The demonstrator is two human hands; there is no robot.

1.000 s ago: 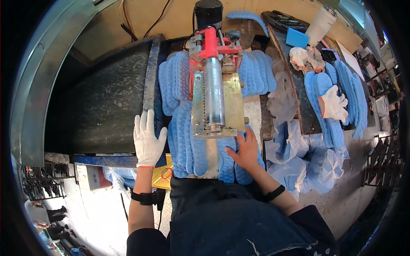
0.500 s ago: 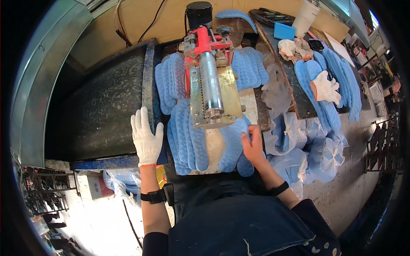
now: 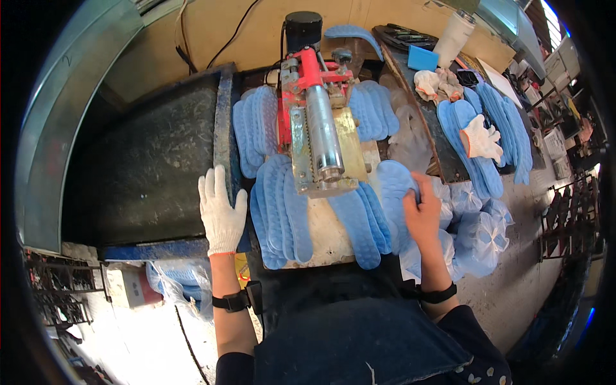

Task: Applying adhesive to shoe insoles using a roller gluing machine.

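Here | blue insole (image 3: 391, 192), long axis pointing forward | right fingers (image 3: 426, 187) pinching its edge | left fingers (image 3: 220, 182) spread

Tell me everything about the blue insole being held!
The insole is one long, pale blue piece with a rounded far end. It looks like soft plastic. The person's bare right grip holds its right edge, nearer the far end. It is to the right of the other insoles; whether they touch, I cannot tell.

The bare right hand (image 3: 423, 213) has swung outward, bringing a blue insole (image 3: 391, 189) away from the roller machine (image 3: 325, 138).
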